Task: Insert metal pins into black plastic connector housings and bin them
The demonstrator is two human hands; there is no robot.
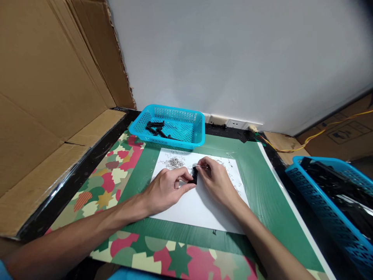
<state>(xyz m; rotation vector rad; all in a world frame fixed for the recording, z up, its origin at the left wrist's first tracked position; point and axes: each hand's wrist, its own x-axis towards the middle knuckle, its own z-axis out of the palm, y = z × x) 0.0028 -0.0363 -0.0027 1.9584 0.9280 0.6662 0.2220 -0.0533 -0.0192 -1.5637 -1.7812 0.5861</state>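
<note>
Between the thumb and fingers of my left hand is a small black plastic part, held upright over a white paper sheet. My right hand pinches a thin metal tool, perhaps tweezers, whose tip reaches the top of the black part. Whether the tip grips anything is too small to tell. Just beyond my left hand lies a pile of small metal pieces, with more tiny wire-like bits scattered along the paper's far edge and right side.
A blue basket at the back holds several black parts. Another blue basket, full of black parts, stands at the right. Cardboard walls the left side. Sockets and a yellow cable run along the white wall.
</note>
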